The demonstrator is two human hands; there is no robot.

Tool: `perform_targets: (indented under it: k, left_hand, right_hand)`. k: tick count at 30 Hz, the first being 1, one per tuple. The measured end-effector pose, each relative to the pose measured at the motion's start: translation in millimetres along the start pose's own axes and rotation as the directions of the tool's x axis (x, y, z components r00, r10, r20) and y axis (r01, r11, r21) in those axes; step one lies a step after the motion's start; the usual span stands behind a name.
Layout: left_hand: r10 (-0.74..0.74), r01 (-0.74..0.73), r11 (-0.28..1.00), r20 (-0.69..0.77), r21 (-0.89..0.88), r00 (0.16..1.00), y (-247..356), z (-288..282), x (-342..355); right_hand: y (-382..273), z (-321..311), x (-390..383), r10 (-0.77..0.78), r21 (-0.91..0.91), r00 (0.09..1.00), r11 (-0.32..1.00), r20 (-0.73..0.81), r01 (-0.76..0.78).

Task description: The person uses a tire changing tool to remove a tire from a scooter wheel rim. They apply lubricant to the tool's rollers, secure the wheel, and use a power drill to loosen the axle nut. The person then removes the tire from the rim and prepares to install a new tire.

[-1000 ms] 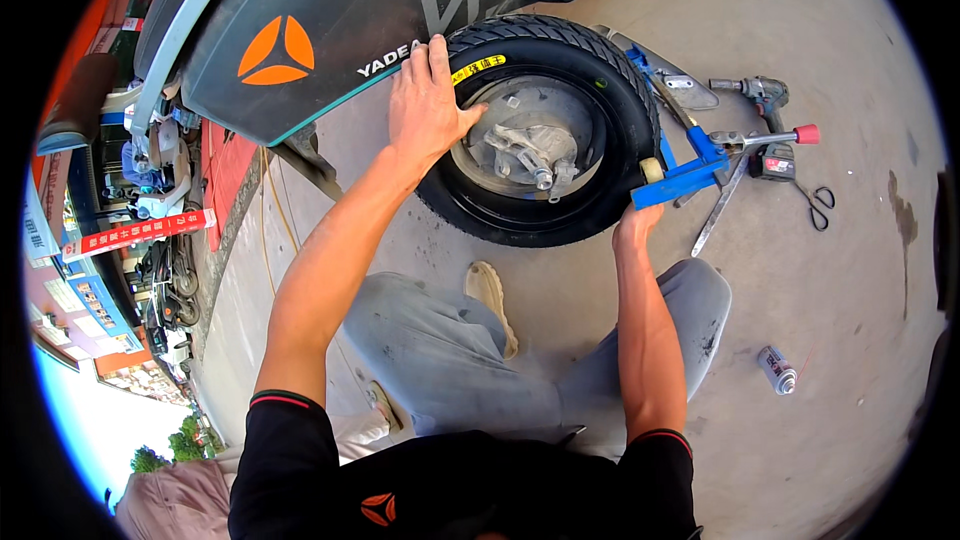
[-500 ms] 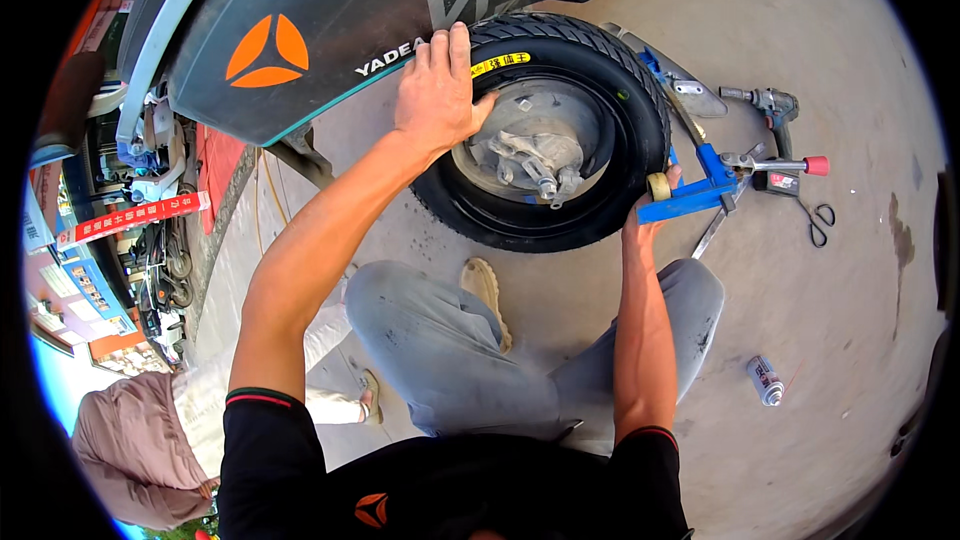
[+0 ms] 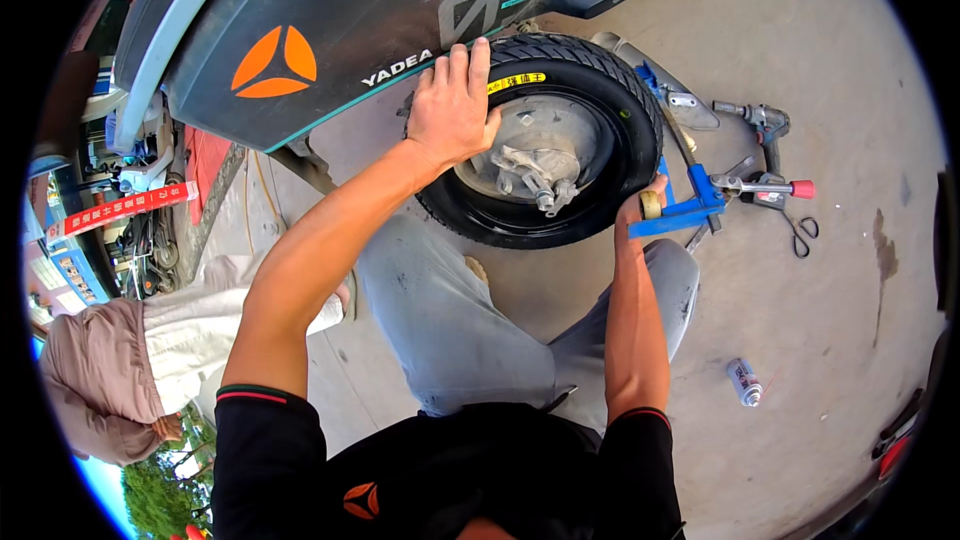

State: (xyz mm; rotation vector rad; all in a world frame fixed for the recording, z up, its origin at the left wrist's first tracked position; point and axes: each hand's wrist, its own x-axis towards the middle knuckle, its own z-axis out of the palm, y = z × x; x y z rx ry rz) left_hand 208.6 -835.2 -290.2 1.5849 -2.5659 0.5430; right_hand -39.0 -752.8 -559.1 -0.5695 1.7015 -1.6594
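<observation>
A black scooter tyre (image 3: 610,110) on its silver hub (image 3: 545,155) sits under the dark grey scooter body (image 3: 350,20). My left hand (image 3: 452,105) lies flat on the tyre's upper left side, fingers spread toward the body panel. My right hand (image 3: 640,208) grips the tyre's lower right edge, next to a blue clamp tool (image 3: 690,205) with a red-tipped handle (image 3: 800,189). My knees in grey trousers (image 3: 450,320) are below the wheel.
On the concrete floor to the right lie a power drill (image 3: 760,125), scissors (image 3: 803,232) and a small spray can (image 3: 744,381). Another person in light clothes (image 3: 130,360) crouches at the left. A red banner (image 3: 120,208) and scooter parts stand at the far left.
The view has shifted closer to the wheel. My left hand stays on the tyre's upper left; my right hand has slid a little along the lower right edge. A crouching person came into view.
</observation>
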Motion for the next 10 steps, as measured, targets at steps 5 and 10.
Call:
perform_targets:
  k: [5, 10]
  left_hand:
    - [-0.017, 0.018, 1.000, 0.050, -0.013, 0.999, -8, -3, 3]
    - [-0.017, 0.021, 0.999, 0.124, -0.031, 0.992, -10, -2, 4]
  right_hand:
    - [-11, -11, 0, -0.116, -0.014, 0.984, 0.993, 0.138, 0.119]
    - [-42, -10, 4, -0.014, 0.043, 0.992, 0.999, 0.127, 0.009]
